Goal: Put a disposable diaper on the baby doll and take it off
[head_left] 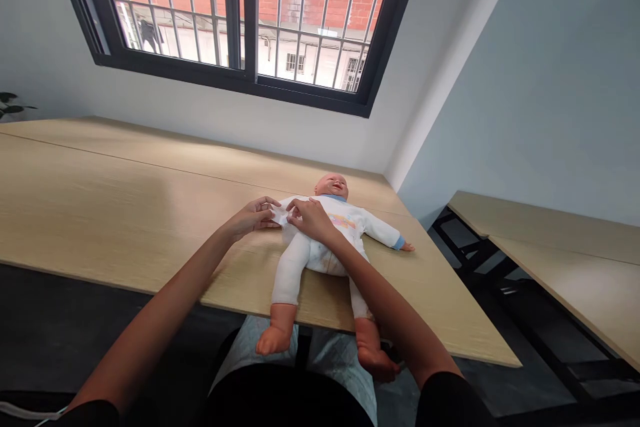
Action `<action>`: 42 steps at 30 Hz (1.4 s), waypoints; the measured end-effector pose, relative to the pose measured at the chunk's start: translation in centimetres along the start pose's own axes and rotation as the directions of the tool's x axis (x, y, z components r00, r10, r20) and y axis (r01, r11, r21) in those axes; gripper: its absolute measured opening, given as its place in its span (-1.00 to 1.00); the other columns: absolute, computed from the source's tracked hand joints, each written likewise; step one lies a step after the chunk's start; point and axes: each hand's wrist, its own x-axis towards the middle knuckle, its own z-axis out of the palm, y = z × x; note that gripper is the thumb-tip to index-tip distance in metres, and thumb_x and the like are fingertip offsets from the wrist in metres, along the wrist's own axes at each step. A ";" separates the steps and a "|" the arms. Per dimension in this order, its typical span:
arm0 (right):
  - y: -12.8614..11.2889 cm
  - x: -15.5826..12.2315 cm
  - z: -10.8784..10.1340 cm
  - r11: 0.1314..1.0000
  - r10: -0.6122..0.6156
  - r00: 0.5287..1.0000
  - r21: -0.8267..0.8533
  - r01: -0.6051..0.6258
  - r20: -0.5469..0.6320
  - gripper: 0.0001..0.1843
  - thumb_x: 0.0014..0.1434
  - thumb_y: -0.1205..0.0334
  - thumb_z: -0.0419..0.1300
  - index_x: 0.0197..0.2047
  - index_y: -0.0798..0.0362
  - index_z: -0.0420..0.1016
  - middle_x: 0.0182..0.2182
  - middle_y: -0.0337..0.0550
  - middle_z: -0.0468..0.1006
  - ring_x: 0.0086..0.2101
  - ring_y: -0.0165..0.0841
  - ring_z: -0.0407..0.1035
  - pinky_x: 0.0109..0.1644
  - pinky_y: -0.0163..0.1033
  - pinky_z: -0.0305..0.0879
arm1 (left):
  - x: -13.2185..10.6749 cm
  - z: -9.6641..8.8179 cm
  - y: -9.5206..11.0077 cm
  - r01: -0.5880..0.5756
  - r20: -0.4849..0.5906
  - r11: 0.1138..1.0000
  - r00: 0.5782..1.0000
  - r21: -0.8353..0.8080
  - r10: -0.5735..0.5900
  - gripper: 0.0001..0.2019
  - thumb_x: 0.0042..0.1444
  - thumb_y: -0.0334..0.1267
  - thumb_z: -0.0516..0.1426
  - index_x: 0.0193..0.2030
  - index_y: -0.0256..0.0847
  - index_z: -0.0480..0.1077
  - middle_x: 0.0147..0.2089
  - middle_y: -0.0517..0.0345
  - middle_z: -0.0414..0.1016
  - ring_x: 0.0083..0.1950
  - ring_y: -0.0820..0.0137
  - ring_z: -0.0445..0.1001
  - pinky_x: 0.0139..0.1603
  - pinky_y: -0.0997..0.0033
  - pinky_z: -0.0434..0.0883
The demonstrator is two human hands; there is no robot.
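Observation:
A baby doll (333, 185) lies on its back, dressed in a white top (357, 219) with blue collar and cuff and a pale print, and white leggings (290, 270). Its bare feet stick out past the table's near edge. At the left side of the doll's top, my left hand (254, 217) pinches a small piece of thin white fabric (280, 215). My right hand (311, 219) grips the other side of that piece with bent fingers, its wrist over the doll's belly. Whether the fabric belongs to the top I cannot tell. The doll's arm on that side is mostly hidden.
The doll rests on a light wooden table (125, 207) below a barred window (250, 77). Another wooden table (565, 227) with dark legs stands to the right, across a gap. Plant leaves (13, 107) show at the far left.

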 end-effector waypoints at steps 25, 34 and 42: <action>0.4 -4.8 -3.0 1.000 -0.028 0.999 -0.006 0.029 0.046 -0.68 0.34 0.12 0.09 0.02 0.07 0.53 0.09 0.01 0.48 0.15 -0.21 0.28 0.40 0.23 -0.35 | 1.6 4.7 1.5 -0.122 0.007 0.985 0.992 0.118 0.122 -0.67 -0.04 -0.21 0.29 -0.13 -0.19 0.36 -0.43 0.33 0.36 -0.46 0.55 0.35 -0.35 0.51 0.35; 2.2 -7.3 -2.5 0.963 0.213 0.977 0.168 -0.212 0.014 0.12 0.14 -0.31 0.17 0.47 0.16 -0.26 0.38 0.17 -0.02 0.35 -0.08 -0.06 0.41 0.23 -0.47 | 3.4 9.8 2.1 -0.221 0.130 0.867 0.975 0.447 0.181 -0.77 0.05 -0.31 0.10 -0.12 -0.20 0.34 -0.55 0.38 0.17 -0.53 0.54 0.17 -0.52 0.56 0.09; 3.5 -7.0 -1.1 0.928 0.218 0.974 0.322 -0.189 -0.057 0.16 0.05 -0.14 0.32 0.48 0.07 -0.24 0.33 0.12 0.16 0.35 -0.10 -0.03 0.41 0.24 -0.48 | 4.4 10.7 -0.7 -0.286 0.205 0.763 0.957 0.580 0.203 -0.74 0.06 -0.19 0.15 -0.12 -0.16 0.24 -0.52 0.39 0.27 -0.53 0.49 0.22 -0.49 0.50 0.16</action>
